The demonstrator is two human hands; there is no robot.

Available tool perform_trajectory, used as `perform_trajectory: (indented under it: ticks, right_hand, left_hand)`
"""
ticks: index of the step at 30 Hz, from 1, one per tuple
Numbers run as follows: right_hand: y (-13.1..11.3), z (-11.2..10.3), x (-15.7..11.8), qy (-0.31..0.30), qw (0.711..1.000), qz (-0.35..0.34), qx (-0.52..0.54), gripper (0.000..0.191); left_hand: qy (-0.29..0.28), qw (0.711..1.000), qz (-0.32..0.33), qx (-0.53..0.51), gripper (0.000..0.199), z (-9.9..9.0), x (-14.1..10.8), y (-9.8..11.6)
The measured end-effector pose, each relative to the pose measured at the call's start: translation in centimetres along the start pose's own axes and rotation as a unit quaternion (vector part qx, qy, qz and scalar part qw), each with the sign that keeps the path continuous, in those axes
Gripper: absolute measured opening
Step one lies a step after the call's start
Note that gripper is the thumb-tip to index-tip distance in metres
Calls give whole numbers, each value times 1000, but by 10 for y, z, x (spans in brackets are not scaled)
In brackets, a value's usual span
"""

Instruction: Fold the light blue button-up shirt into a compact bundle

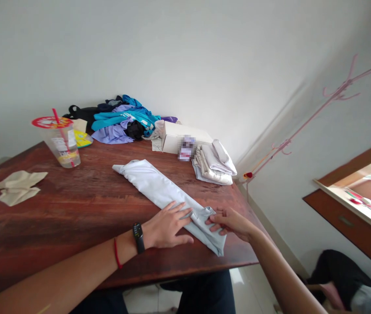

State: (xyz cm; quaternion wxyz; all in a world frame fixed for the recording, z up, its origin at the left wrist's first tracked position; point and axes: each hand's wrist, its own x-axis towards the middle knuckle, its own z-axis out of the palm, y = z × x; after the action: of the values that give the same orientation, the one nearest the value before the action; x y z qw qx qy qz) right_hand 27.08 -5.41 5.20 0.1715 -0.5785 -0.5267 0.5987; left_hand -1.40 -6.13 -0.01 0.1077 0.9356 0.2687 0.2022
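A pale grey-white garment [156,183], folded into a long narrow strip, lies slantwise across the wooden table. My left hand [169,224] rests flat on its nearer half, fingers spread, with a black band watch and a red string on the wrist. At the near right end, my right hand [233,223] pinches a raised, crumpled edge of the cloth between thumb and fingers. The garment's exact kind cannot be made out in this fold.
Behind are a heap of clothes [126,120], a white box [172,137] and folded pale clothes [216,163]. A plastic cup [63,141] with a straw and a beige cloth [20,185] are left. A pink coat stand [303,124] leans right, near a person's dark clothing [339,272].
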Motion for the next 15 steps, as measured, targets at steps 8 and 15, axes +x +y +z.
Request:
perform_trajectory:
  ticks: [8, 15]
  right_hand:
    - [22, 39, 3, 245, 865, -251, -359, 33]
    - [41, 56, -12, 211, 801, -292, -479, 65]
  left_hand:
    - [128, 989, -75, -23, 33, -9, 11, 1]
    - [1, 997, 75, 1, 68, -1, 12, 5]
